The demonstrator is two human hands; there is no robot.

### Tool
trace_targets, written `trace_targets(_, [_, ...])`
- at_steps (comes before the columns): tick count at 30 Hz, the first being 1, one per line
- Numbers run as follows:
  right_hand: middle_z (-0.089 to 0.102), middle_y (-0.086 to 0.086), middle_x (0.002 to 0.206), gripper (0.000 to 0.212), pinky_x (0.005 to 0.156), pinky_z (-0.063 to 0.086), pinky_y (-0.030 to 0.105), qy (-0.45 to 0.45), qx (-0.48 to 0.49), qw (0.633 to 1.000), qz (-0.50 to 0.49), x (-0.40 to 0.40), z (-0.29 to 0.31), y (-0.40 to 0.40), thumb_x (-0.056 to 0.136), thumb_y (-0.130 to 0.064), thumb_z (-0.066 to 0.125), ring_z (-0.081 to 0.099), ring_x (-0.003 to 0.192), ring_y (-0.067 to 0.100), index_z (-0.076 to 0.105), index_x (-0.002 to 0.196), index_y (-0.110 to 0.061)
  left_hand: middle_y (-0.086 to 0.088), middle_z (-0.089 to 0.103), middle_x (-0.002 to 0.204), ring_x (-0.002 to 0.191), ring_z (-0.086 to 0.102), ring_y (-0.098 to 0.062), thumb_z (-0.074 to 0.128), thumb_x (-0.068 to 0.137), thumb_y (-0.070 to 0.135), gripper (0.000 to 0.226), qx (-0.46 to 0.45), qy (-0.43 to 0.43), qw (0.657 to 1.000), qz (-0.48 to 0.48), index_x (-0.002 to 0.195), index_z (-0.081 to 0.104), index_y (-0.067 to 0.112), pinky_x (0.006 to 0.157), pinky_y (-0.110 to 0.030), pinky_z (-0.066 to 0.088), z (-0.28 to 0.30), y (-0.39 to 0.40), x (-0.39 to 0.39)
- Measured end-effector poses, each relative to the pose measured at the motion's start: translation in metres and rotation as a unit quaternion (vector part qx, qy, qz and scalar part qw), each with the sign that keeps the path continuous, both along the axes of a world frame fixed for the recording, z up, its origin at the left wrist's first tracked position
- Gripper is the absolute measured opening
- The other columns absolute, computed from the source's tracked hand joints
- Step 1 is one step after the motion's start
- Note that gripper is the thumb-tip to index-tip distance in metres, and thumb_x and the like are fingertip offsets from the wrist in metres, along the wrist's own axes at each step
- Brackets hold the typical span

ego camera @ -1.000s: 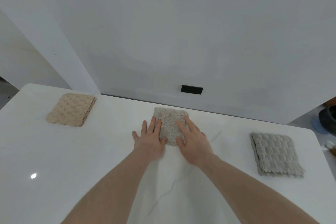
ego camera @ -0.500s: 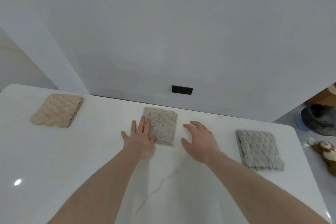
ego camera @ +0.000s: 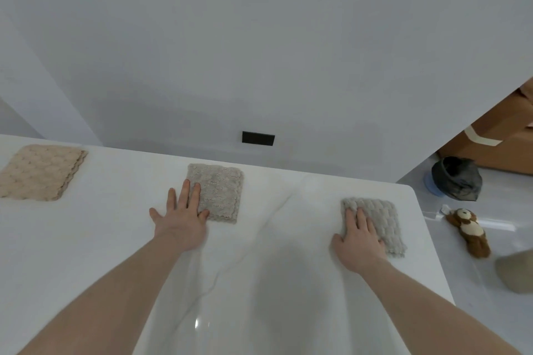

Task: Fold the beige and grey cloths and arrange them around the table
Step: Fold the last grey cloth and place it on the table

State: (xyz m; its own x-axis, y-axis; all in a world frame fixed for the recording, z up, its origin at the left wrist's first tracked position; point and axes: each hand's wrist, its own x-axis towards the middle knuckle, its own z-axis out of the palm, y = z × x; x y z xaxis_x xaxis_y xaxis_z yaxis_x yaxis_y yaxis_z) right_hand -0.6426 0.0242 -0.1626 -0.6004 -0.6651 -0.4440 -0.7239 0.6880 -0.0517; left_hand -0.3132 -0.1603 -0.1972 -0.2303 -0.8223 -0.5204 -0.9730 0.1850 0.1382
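Three folded cloths lie on the white table. A beige cloth sits at the far left. A greyish-beige cloth lies in the middle, and my left hand rests flat beside it with fingertips on its left edge. A grey cloth lies near the table's right edge; my right hand lies flat on its near left part, fingers spread.
The wall rises just behind the table, with a black outlet plate. On the floor to the right are a dark bowl, a brown plush toy and a cardboard box. The table's right edge is close to the grey cloth.
My right hand left the middle cloth and moved right onto the grey cloth. My left hand stayed at the middle cloth's left edge. The view shifted right.
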Motion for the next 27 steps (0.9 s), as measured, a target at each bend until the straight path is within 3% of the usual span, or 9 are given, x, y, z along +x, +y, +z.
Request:
trace_targets(7, [-0.006,0.006,0.167,0.073,0.121,0.014,0.056,0.039,-0.027,0.999,0.023,0.018,0.009,-0.019,0.097,-0.048,0.042,-0.003,0.153,0.033,0.011,0.158,-0.021,0.012,-0.031,0.164,0.155,-0.019,-0.024,0.016,0.106,0.05,0.066,0.005,0.007,1.0,-0.002,0.157,-0.023,0.034,0.119,-0.067,0.007,0.002,-0.001,0.001])
trace_targets(14, [-0.013,-0.006,0.167,0.071,0.126,0.008,0.042,-0.088,-0.134,0.964,0.214,0.121,0.011,-0.089,0.102,-0.042,0.04,-0.008,0.155,0.022,0.001,0.16,-0.03,0.011,-0.034,0.162,0.154,-0.021,-0.025,0.014,0.106,0.048,0.066,0.0,0.01,1.0,-0.003,0.155,-0.027,0.032,0.12,-0.066,0.006,0.004,0.001,0.001])
trace_targets(17, [-0.014,-0.008,0.167,0.073,0.125,0.009,0.048,-0.103,-0.114,0.953,0.261,0.159,-0.001,-0.103,0.102,-0.042,0.038,-0.008,0.155,0.022,-0.005,0.159,-0.031,0.011,-0.033,0.163,0.154,-0.021,-0.026,0.013,0.107,0.049,0.065,-0.008,0.013,1.0,-0.005,0.155,-0.027,0.032,0.119,-0.067,0.006,0.0,0.0,0.003])
trace_targets(21, [-0.023,-0.011,0.164,0.08,0.122,0.001,0.058,-0.094,-0.01,0.965,0.245,0.188,-0.024,-0.101,0.101,-0.05,0.035,-0.018,0.153,0.022,-0.019,0.156,-0.032,0.011,-0.033,0.163,0.154,-0.022,-0.025,0.012,0.106,0.05,0.065,-0.014,0.014,1.0,-0.008,0.155,-0.027,0.033,0.12,-0.067,0.004,-0.003,-0.001,0.004])
trace_targets(27, [-0.026,-0.012,0.163,0.08,0.122,0.0,0.058,-0.077,-0.015,0.967,0.241,0.191,-0.026,-0.098,0.1,-0.053,0.033,-0.02,0.152,0.021,-0.02,0.156,-0.032,0.011,-0.033,0.163,0.154,-0.022,-0.025,0.012,0.106,0.051,0.065,-0.021,0.022,0.999,-0.007,0.155,-0.027,0.033,0.12,-0.067,0.003,-0.007,-0.003,0.006])
